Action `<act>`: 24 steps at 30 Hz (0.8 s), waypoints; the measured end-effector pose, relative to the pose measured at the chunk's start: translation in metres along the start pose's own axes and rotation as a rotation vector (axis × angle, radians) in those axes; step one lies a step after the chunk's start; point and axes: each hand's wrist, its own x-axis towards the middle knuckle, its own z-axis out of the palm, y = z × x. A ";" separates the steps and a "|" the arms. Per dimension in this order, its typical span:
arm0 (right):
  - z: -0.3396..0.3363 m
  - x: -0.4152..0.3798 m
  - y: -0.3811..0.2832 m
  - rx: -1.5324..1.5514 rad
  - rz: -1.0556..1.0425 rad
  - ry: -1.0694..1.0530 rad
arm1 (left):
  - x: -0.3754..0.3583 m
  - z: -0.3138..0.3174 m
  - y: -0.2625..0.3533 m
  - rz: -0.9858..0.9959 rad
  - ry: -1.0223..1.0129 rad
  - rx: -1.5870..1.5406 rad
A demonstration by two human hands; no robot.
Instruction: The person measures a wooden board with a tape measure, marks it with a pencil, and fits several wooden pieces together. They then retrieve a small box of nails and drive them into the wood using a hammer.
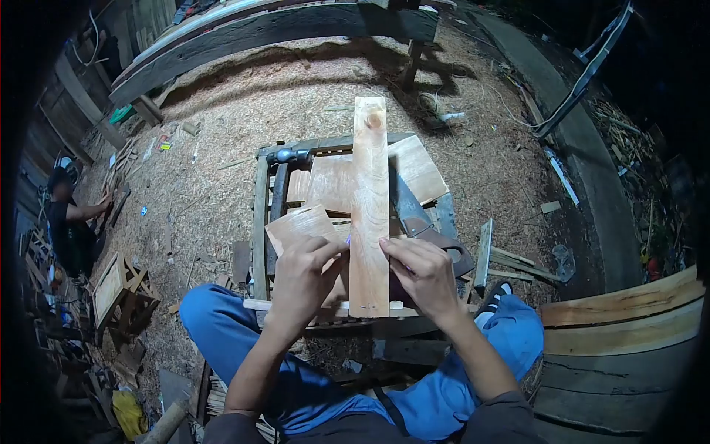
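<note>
A: Widest item first?
B: Ground [222, 118], covered in pale shavings. Long wooden bench [281, 37] across the far side; sawn planks [629, 318] at lower right.
A: Centre?
B: Low slatted worktable [261, 214], between the wearer's blue-trousered legs [473, 370]. Another person [68, 222] is low down at far left, one arm reaching out.
A: Position of the long board?
B: Long board [370, 200] lies lengthwise over the middle of the worktable, pointing away from the wearer; its far end extends past the far rail. Knot near that end. Cannot tell whether its underside touches the table.
A: Underneath and around it?
B: Handsaw [407, 203] just right of the board, handle toward the wearer. Thin wood panels [419, 169] on both sides. Hammer [288, 156] at the far left corner, head at the far end.
A: Grip, each hand?
B: Left hand [302, 277]: thumb and fingers nearly closed, pinching the board's left edge. Right hand [423, 270]: the same narrow pinch on the right edge, roughly opposite.
A: Smallest item?
B: Purple spot [347, 240] at the left fingertips; too small to identify.
</note>
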 end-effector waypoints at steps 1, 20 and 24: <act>0.000 0.000 0.001 -0.004 0.014 0.006 | 0.001 -0.001 0.001 0.004 -0.001 -0.002; -0.004 0.011 0.000 0.047 0.172 -0.056 | 0.004 -0.026 -0.004 0.145 -0.316 -0.209; -0.003 0.011 0.002 0.033 0.125 -0.023 | -0.004 -0.022 0.002 0.271 -0.358 0.068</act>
